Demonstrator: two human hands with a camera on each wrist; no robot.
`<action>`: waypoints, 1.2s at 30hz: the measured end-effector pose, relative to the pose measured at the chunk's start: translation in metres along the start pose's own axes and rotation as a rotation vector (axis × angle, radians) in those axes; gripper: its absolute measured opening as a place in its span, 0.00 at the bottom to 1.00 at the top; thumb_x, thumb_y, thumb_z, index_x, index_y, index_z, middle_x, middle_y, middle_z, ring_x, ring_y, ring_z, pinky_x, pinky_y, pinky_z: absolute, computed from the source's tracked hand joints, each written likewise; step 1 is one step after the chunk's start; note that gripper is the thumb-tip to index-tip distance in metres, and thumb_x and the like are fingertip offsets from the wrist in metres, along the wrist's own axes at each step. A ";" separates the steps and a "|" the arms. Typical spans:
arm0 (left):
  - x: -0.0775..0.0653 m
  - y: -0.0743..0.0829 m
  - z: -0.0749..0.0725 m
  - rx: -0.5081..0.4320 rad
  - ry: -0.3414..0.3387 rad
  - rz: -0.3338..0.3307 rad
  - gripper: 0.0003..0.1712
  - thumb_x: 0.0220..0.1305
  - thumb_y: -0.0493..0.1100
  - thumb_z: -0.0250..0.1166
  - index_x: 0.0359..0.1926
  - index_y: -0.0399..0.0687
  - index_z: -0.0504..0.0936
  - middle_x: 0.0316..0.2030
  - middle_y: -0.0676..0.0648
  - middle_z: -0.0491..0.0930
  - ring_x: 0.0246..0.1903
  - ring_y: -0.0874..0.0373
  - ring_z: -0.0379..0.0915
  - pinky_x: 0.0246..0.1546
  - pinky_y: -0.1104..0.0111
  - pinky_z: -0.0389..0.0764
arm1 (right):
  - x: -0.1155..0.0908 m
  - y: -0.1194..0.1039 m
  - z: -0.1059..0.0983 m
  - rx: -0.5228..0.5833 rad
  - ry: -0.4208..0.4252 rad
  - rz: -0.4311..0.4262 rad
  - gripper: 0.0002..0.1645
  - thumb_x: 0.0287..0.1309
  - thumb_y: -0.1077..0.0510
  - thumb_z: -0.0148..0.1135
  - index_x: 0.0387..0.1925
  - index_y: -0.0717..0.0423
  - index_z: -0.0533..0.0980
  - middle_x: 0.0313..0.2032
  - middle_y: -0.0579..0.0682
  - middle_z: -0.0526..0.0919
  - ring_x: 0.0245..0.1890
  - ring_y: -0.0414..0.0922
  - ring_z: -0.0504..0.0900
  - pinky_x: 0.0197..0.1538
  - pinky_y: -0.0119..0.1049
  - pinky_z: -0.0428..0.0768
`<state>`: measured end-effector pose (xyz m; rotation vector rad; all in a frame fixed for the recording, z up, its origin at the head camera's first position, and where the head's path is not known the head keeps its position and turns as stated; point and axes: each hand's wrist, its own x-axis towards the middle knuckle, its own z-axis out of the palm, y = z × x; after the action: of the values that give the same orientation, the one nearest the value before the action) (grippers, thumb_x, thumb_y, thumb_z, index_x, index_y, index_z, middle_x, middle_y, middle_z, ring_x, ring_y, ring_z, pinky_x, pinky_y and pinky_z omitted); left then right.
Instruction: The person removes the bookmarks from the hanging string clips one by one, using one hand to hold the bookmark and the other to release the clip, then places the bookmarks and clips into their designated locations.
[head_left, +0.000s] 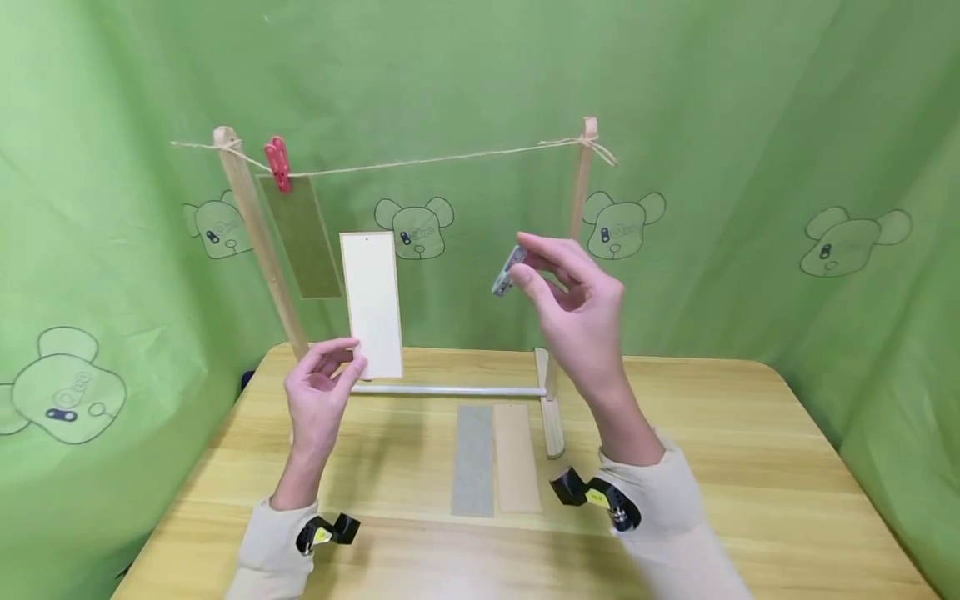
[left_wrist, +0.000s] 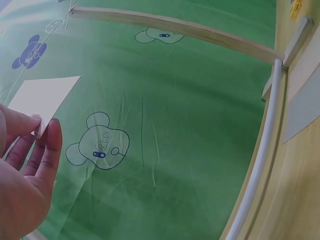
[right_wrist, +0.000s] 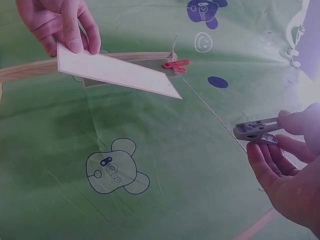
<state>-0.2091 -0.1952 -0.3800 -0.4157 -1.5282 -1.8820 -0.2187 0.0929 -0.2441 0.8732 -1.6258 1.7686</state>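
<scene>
My left hand (head_left: 321, 392) pinches a white rectangular card (head_left: 373, 304) by its lower left corner and holds it upright, below the string. In the left wrist view the thumb lies on the white face of the card (left_wrist: 45, 97). Off to the right, my right hand (head_left: 573, 308) pinches a grey clothespin (head_left: 509, 271) between thumb and fingers. The right wrist view shows that clothespin (right_wrist: 256, 130) up close. A string (head_left: 420, 162) runs between two wooden posts, and a red clothespin (head_left: 277, 164) clips a dark olive card (head_left: 302, 237) to its left end.
On the table (head_left: 675, 467) lie a grey card (head_left: 473, 462) and a tan card (head_left: 517, 458) side by side. A white bar (head_left: 450, 390) joins the posts low down, and the right post (head_left: 581, 187) stands on a wooden foot. Green cloth (head_left: 480, 67) hangs behind.
</scene>
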 end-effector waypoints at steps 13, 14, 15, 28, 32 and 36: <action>-0.005 -0.001 -0.001 -0.003 -0.019 0.003 0.16 0.55 0.15 0.65 0.47 0.16 0.77 0.41 0.44 0.85 0.38 0.57 0.84 0.40 0.71 0.88 | -0.031 0.011 -0.022 0.020 0.069 0.053 0.20 0.62 0.75 0.65 0.56 0.72 0.79 0.46 0.61 0.81 0.45 0.48 0.86 0.48 0.39 0.89; -0.005 -0.001 -0.001 -0.003 -0.017 0.002 0.16 0.55 0.15 0.65 0.46 0.16 0.77 0.41 0.44 0.85 0.38 0.57 0.84 0.41 0.71 0.88 | -0.033 0.011 -0.024 0.030 0.075 0.052 0.20 0.62 0.75 0.65 0.56 0.72 0.79 0.46 0.61 0.81 0.45 0.48 0.86 0.48 0.38 0.89; -0.006 -0.001 -0.001 -0.003 -0.016 0.001 0.16 0.55 0.16 0.65 0.46 0.16 0.77 0.41 0.44 0.85 0.38 0.57 0.84 0.41 0.71 0.88 | -0.036 0.011 -0.025 0.029 0.078 0.049 0.20 0.62 0.75 0.65 0.56 0.72 0.79 0.46 0.61 0.81 0.45 0.48 0.86 0.47 0.38 0.89; -0.012 -0.006 -0.002 -0.002 -0.010 0.003 0.16 0.55 0.15 0.66 0.46 0.17 0.78 0.45 0.43 0.84 0.40 0.58 0.84 0.44 0.70 0.88 | -0.058 0.013 -0.046 0.061 0.137 0.086 0.21 0.59 0.79 0.64 0.55 0.75 0.78 0.48 0.63 0.81 0.49 0.51 0.84 0.56 0.40 0.85; -0.013 -0.007 -0.005 0.002 -0.016 0.006 0.15 0.55 0.15 0.66 0.46 0.15 0.77 0.44 0.44 0.85 0.40 0.58 0.84 0.44 0.70 0.88 | -0.066 0.014 -0.054 0.050 0.172 0.151 0.22 0.60 0.79 0.63 0.57 0.75 0.77 0.51 0.63 0.80 0.51 0.50 0.84 0.57 0.40 0.84; -0.014 -0.007 -0.008 0.009 -0.020 0.005 0.15 0.56 0.15 0.65 0.46 0.14 0.76 0.44 0.44 0.85 0.40 0.58 0.84 0.44 0.70 0.88 | -0.073 0.018 -0.064 0.058 0.202 0.178 0.22 0.61 0.79 0.62 0.57 0.75 0.77 0.52 0.63 0.79 0.51 0.50 0.83 0.58 0.39 0.83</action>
<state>-0.2024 -0.1980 -0.3956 -0.4353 -1.5475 -1.8718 -0.1930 0.1563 -0.3158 0.5678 -1.5671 1.9645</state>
